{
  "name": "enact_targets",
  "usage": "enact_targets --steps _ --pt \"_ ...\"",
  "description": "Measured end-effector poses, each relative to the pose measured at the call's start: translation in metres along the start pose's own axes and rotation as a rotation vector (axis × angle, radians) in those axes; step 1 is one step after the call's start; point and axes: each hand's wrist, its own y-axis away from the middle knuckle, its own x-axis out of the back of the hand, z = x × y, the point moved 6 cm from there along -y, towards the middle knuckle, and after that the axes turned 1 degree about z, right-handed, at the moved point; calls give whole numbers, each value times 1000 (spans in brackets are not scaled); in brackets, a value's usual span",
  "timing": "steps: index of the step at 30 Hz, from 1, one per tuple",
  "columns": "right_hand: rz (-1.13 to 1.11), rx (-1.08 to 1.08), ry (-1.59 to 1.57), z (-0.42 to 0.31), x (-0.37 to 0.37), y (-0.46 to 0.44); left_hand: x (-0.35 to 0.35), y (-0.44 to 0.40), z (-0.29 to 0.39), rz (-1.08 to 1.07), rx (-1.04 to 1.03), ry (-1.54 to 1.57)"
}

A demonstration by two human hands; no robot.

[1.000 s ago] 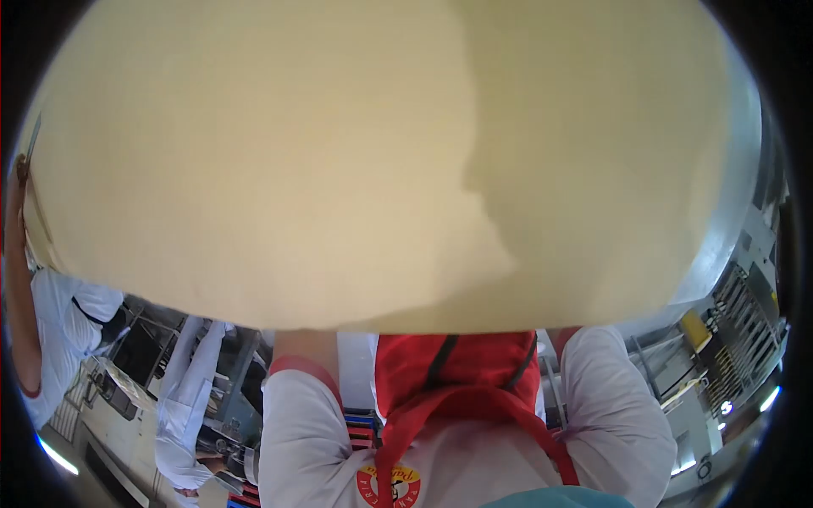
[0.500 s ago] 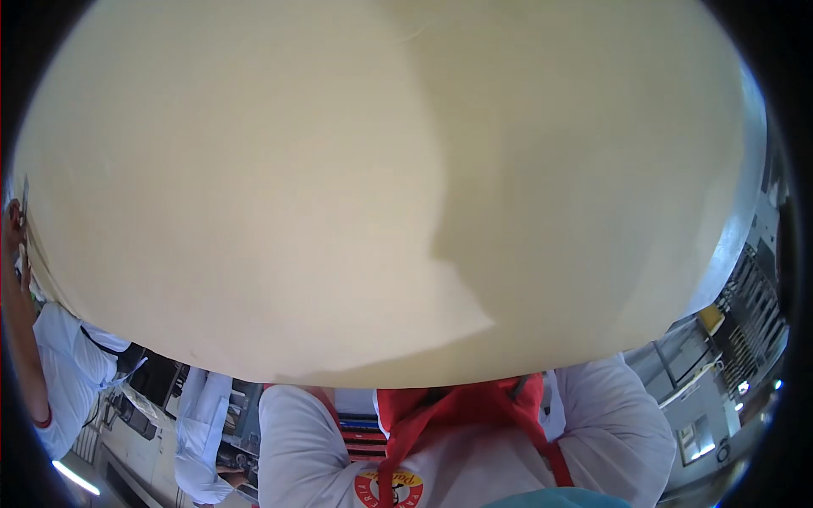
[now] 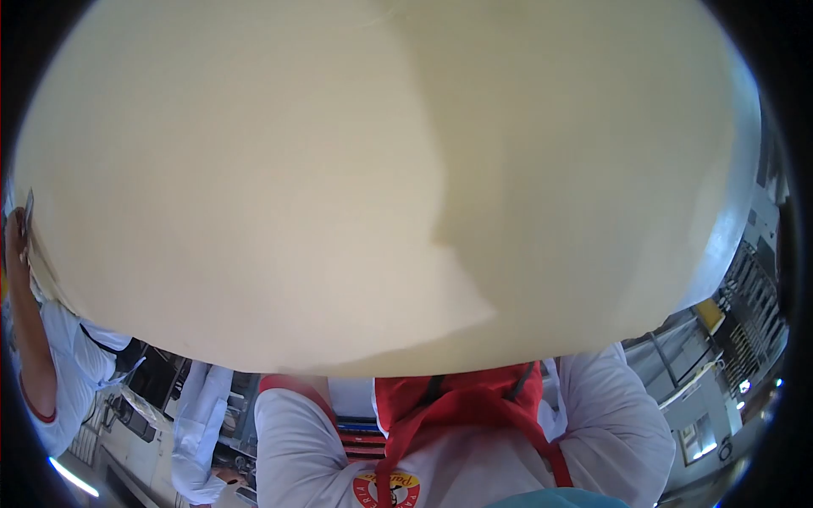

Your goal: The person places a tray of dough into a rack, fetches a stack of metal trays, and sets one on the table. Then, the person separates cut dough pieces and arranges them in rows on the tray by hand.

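Filling most of the head view: a broad, smooth, pale cream sheet-like surface [image 3: 279, 186], directly before the wearer, its near edge curving across just above the red cloth apron [image 3: 461, 411]. Material cannot be told. A dark, profile-shaped shadow [image 3: 525, 195] lies over its right half. Silvery metal-looking strip [image 3: 720, 254] borders it on the right.

Wearer's hands: neither in view, so cannot tell whether fingers are apart, together or clamped on something. White left sleeve with red cuff [image 3: 292, 427] and plain white right sleeve [image 3: 614, 427] both run up to the near edge, lower arms lost behind it. Round red-and-yellow badge [image 3: 408, 491] on the left chest, partly crossed by an apron strap. Teal cloth-like piece [image 3: 559, 499] at the bottom.

Far left: co-worker's bare hand [image 3: 15, 233] at the surface's edge, holding a thin grey blade-like tool [image 3: 30, 206]; details small. That person's white shirt [image 3: 72, 347] shows below. Second person in white clothing [image 3: 199, 423] stands farther off. Right background: grey barred metal rack [image 3: 749, 296], yellow block-shaped object [image 3: 710, 316] near it.
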Motion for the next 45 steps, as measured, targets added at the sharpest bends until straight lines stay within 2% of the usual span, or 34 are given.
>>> enact_targets --steps 9,15,17,18,19,20,21,22,23,24,25,26,28,30,32,33,36,38,39,41,45 --pt "27 -24 -49 -10 45 33 -6 13 5 14 67 106" --pt "38 67 -97 -46 49 -10 -24 37 57 37 199 423" --pt "19 168 -8 -54 34 -21 -26 68 88 27 253 574" --pt "34 454 322 -64 24 -11 -21 91 105 25 279 647" --pt "176 738 767 -67 20 9 -9 120 130 2 310 733" --pt "324 930 1052 -63 18 31 14 159 161 -48 372 837" --pt "302 938 1059 -56 23 48 27 198 174 -98 436 942" --pt "211 885 959 -51 35 59 27 230 171 -95 484 911" --pt "-108 558 539 -45 46 59 33 261 172 -88 505 842" --pt "-238 177 127 -35 57 64 38 292 178 -8 524 886" --pt "-261 -37 -67 -27 74 79 37 320 177 -11 569 924" --pt "-259 -4 -80 -33 93 93 36 349 174 30 571 873" --pt "-498 -78 18 -39 116 114 36 380 184 98 557 847" --pt "-501 -21 13 -41 126 131 38 422 185 113 696 861" --pt "-492 28 4 -52 137 144 34 446 177 182 664 943" --pt "-506 142 -33 -66 148 156 30 458 172 233 637 1009" --pt "-510 175 -44 -67 149 165 -2 491 146 320 645 1115" --pt "-592 223 -4 -89 172 191 -25 507 125 349 664 1061" --pt "-580 225 17 -87 174 197 -30 515 129 404 640 1174" --pt "-476 454 -70 -94 185 212 -31 539 141 447 496 1227" --pt "-406 595 -7 -120 230 246 -35 565 138 601 420 1405"
